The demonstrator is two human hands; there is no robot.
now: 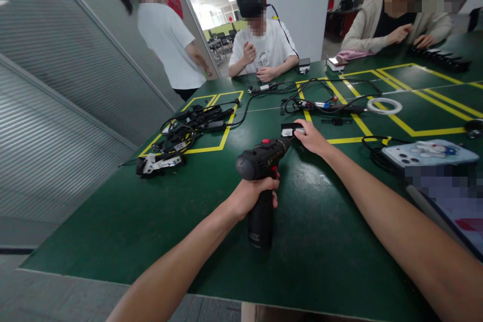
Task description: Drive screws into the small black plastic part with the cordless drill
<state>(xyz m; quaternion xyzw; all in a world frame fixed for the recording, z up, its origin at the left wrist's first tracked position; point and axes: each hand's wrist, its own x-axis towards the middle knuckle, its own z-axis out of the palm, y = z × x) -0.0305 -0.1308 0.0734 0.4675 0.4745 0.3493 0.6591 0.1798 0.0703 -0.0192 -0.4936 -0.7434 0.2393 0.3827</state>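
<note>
My left hand (260, 193) is closed around the grip of a black cordless drill (262, 158) with red accents. The drill is held over the green table (211, 221), its chuck pointing away from me and to the right. Just beyond the chuck lies a small black-and-white box-like piece (287, 131), and my right hand (309, 137) has its fingers closed on that piece's right end. The chuck tip seems close to the piece, but I cannot tell whether they touch.
Black cables (196, 126) lie tangled at the left, beside a black-and-white strap-like item (160, 162). Behind my right hand are a cabled tool (324, 106) and a white ring (384, 106). A phone (430, 153) rests at right. Other people (264, 43) are across the table.
</note>
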